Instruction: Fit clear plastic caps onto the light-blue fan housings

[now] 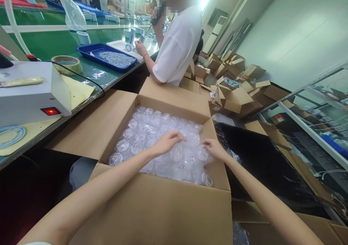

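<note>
While a white control box (32,92) with a lit red switch sits on the green bench (49,41) at far left, the left hand (167,142) and right hand (213,148) rest with loosely curled fingers, clasping nothing firmly, on clear plastic parts (146,132) filling the open cardboard box (163,208), beside a black bin (258,158).

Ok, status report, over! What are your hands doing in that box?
Left hand and right hand both in the open cardboard box, fingers on bagged clear plastic pieces. Firm grip: cannot tell. Nothing covering the pieces. Co-worker standing beyond the box.
</note>
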`<act>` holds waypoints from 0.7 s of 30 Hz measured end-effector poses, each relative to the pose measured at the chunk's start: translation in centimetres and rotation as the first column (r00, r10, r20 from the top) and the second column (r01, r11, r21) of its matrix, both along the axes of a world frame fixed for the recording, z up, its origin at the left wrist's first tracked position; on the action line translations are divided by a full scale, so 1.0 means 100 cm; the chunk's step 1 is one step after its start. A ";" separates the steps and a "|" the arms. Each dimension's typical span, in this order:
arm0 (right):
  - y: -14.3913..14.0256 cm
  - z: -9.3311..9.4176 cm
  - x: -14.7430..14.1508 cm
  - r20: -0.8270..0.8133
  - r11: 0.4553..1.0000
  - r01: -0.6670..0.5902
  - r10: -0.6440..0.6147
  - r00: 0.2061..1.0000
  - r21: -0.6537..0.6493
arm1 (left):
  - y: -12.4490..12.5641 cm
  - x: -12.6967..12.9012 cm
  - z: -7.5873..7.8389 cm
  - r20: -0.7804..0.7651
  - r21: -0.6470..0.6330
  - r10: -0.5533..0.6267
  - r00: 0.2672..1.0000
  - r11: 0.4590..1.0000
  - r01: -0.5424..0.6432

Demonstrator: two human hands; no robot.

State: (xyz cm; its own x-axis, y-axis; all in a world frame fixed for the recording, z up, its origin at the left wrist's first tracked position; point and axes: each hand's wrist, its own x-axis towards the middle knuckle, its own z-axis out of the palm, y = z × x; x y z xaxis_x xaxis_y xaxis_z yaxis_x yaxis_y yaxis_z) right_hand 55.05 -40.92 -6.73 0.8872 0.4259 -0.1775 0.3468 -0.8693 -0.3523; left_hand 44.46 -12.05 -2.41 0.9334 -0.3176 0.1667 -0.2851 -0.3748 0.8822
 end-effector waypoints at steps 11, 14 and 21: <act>0.030 0.052 -0.025 -0.007 0.939 -0.105 0.114 0.993 0.329 | -0.004 0.003 0.003 -0.155 -0.186 0.006 0.988 0.982 -0.035; 0.045 0.055 -0.039 -0.001 0.909 -0.119 0.130 0.992 0.400 | -0.004 0.004 0.001 -0.181 -0.210 0.061 0.982 0.973 -0.099; 0.087 0.072 -0.077 -0.054 0.857 -0.196 0.251 0.966 0.477 | -0.026 -0.023 -0.004 -0.163 -0.141 -0.002 0.987 0.990 -0.022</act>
State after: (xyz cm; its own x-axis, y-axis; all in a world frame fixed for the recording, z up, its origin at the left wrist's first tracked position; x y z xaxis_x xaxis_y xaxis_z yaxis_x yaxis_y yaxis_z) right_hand 47.39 -32.19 0.47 0.7445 0.6676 -0.0007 0.4470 -0.4993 -0.7422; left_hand 42.20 -14.65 -2.77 0.9547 -0.2922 0.0557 -0.1310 -0.2447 0.9607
